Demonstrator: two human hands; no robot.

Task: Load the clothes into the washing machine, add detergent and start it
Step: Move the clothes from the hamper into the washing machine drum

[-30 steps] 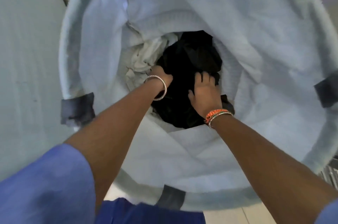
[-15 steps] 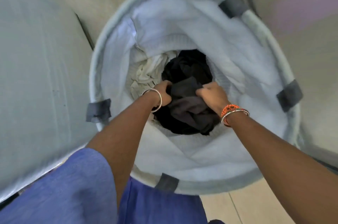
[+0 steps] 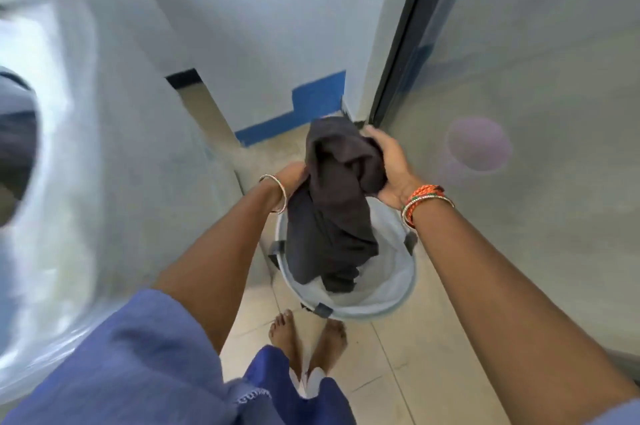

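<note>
White and blurry, the washing machine filled the left side of the view, with its dark round door opening at the far left edge. It was the biggest thing there. On the tiled floor stood the pale laundry basket, just ahead of the person's bare feet.

Over the basket hung the dark garment — a soft, bunched cloth, held up high and drooping straight down, its long way running top to bottom. Its low end dangled inside the basket rim; whether it touched the basket could not be told.

Both hands held the garment near its top. The left hand gripped its left side, and the right hand curled round the bunched top on the right. The hands were apart, with the cloth between them.

The machine lay to the left of the hands — so the left hand was nearer to it. The next move would probably swing the garment leftward toward the opening.
</note>
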